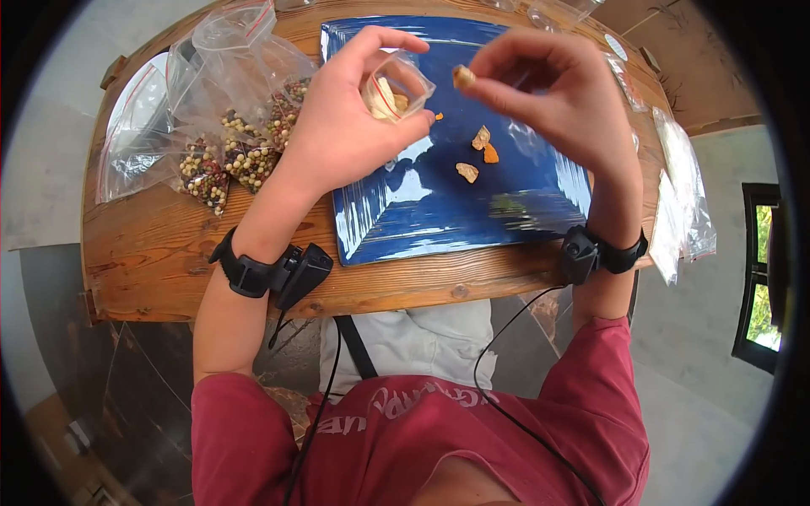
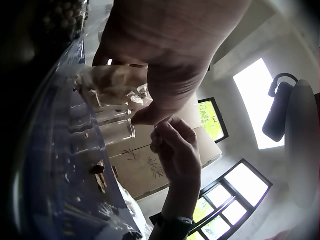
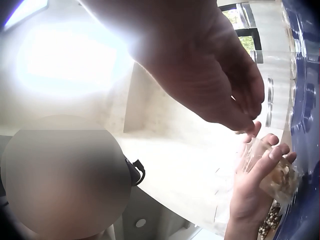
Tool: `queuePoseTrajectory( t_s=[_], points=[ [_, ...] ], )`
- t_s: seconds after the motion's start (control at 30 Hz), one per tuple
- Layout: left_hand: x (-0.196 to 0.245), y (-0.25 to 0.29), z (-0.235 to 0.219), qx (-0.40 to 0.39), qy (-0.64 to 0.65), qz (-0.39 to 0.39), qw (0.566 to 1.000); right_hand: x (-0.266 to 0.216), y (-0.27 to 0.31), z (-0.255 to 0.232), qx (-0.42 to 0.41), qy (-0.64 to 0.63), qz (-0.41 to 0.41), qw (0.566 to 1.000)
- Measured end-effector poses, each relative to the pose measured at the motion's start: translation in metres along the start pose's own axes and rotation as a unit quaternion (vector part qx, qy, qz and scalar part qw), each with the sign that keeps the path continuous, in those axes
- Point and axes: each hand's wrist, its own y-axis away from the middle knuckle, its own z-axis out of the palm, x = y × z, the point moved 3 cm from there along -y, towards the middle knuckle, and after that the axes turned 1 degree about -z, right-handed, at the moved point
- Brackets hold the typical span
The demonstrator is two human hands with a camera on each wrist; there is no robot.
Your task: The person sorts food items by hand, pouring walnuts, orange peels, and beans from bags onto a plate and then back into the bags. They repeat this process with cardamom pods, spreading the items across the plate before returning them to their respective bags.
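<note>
My left hand [image 1: 342,122] grips a small clear zip bag [image 1: 390,99] with its mouth spread wide and pale dried slices inside. To the right of it, my right hand [image 1: 557,97] pinches a small tan dried piece [image 1: 463,77] between thumb and fingertips. Both hands are over a blue square plate [image 1: 439,223]. On the plate lie a brown-edged dried slice [image 1: 481,137], an orange piece [image 1: 491,153] and a pale slice [image 1: 467,173]. In the right wrist view, the right fingertips are right by the mouth of the bag [image 3: 280,180].
Clear bags of mixed peppercorn-like beads [image 1: 249,160] lie left of the plate on the wooden table [image 1: 169,270]. Flat plastic bags [image 1: 675,185] hang over the right edge. Clear jars [image 2: 117,131] stand beyond the plate in the left wrist view.
</note>
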Motion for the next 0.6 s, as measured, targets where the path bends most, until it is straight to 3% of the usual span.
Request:
queuePoseTrajectory(
  t_s=[0.1,0.17,0.3,0.37,0.4,0.5,0.53,0.6],
  points=[
    [0.004,0.002,0.008,-0.044,0.011,-0.004,0.999,-0.016,-0.002,0.007,-0.006,0.059,-0.148,0.987],
    [0.005,0.002,0.013,-0.04,0.034,-0.006,0.999,-0.008,-0.003,0.008,0.005,-0.022,-0.184,0.983],
    [0.005,0.002,0.009,-0.044,0.054,-0.031,0.997,-0.013,0.005,-0.007,-0.012,0.13,-0.114,0.985],
    [0.005,0.0,0.008,-0.038,0.055,-0.029,0.997,0.017,0.006,-0.005,-0.095,0.195,-0.065,0.974],
    [0.005,0.0,0.008,-0.038,0.05,-0.021,0.998,0.023,0.009,-0.001,-0.147,0.18,-0.021,0.972],
    [0.004,0.0,0.009,-0.041,0.041,-0.013,0.998,0.026,0.012,0.012,-0.179,0.263,-0.04,0.947],
    [0.005,0.0,0.009,-0.043,0.039,-0.012,0.998,0.027,0.006,0.016,-0.217,0.256,0.015,0.942],
    [0.006,0.001,0.01,-0.046,0.031,-0.014,0.998,0.037,0.004,0.019,-0.215,0.23,0.031,0.948]
  ],
)
